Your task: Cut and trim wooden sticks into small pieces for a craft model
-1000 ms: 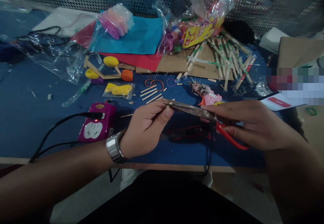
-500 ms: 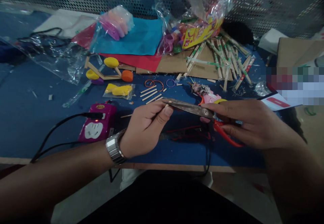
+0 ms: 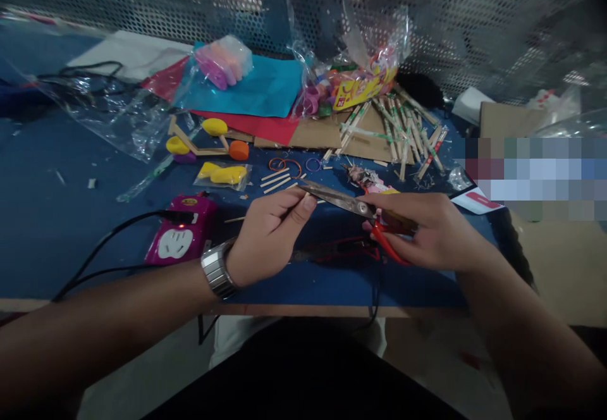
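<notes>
Between the thumb and forefinger of my left hand (image 3: 268, 236) is a thin wooden stick (image 3: 308, 196), mostly hidden by the fingers. My right hand (image 3: 434, 227) is closed around the red handles of a pair of scissors (image 3: 337, 199). The blades point left and lie at the tip of the stick, against my left fingertips; whether they touch the wood I cannot tell. Just beyond my left hand several short cut sticks (image 3: 275, 181) lie side by side on the blue table. Orange rubber bands (image 3: 287, 166) and a purple one (image 3: 313, 165) are beside them.
A magenta power socket box (image 3: 177, 233) with a black cable stands on the left. Behind lie yellow clay in a packet (image 3: 222, 174), a stick model with coloured clay ends (image 3: 208, 150), wrapped chopsticks (image 3: 403, 129), cardboard (image 3: 308, 132) and a glue gun (image 3: 332, 250) near the front.
The view has shifted slightly. My right hand and the scissors have moved a little left, with the blade tips still at my left fingertips. My left hand keeps its pinch.
</notes>
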Tool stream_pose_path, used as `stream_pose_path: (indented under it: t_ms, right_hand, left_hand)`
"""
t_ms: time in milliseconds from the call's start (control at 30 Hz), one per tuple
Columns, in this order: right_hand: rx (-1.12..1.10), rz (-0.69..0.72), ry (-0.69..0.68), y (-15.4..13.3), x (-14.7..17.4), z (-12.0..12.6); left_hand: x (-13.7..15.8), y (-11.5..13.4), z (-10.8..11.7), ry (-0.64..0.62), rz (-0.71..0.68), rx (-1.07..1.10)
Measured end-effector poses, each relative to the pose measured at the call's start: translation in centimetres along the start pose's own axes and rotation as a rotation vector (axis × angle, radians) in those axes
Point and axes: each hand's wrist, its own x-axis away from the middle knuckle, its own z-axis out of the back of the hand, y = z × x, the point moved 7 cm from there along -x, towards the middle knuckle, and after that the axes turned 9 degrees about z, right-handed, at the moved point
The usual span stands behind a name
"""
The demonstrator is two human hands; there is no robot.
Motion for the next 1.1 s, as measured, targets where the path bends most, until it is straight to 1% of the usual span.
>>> stream_pose_path:
  t_ms: [133,200,300,433,500,633,733,867,1100]
  right_hand:
    - [-0.046,-0.008,-0.002,-0.1,0.1,-1.0]
    - [-0.057,-0.002,-0.016,-0.1,0.4,-1.4]
    - [-0.065,0.001,0.015,0.0,1.1,-1.6]
    - [-0.098,-0.006,0.052,-0.1,1.5,-2.0]
    - [-0.078,0.006,0.057,-0.4,1.3,-2.1]
    - [0.001,0.060,0.056,-1.1,1.1,-2.4]
    - [-0.014,0.099,0.062,-1.3,1.1,-2.7]
    - [-0.032,0.130,0.066,-1.4,1.2,-2.8]
    - [0.002,0.142,0.079,-1.5,1.6,-2.7]
  left_hand:
    - [0.1,0.0,-0.1,-0.013,-0.007,-0.011]
    - [0.2,0.0,-0.3,-0.044,-0.024,-0.016]
    - [0.4,0.2,-0.7,-0.091,-0.044,-0.011]
    - [0.6,0.7,-1.0,-0.111,-0.098,0.041]
    - [0.7,1.0,-1.2,-0.146,-0.121,0.062]
    - [0.9,1.8,-1.6,-0.226,-0.187,0.033]
    - [1.1,2.1,-1.7,-0.247,-0.256,0.004]
    - [1.4,2.1,-1.8,-0.255,-0.313,-0.038]
    - [1.3,2.4,-1.6,-0.246,-0.340,-0.028]
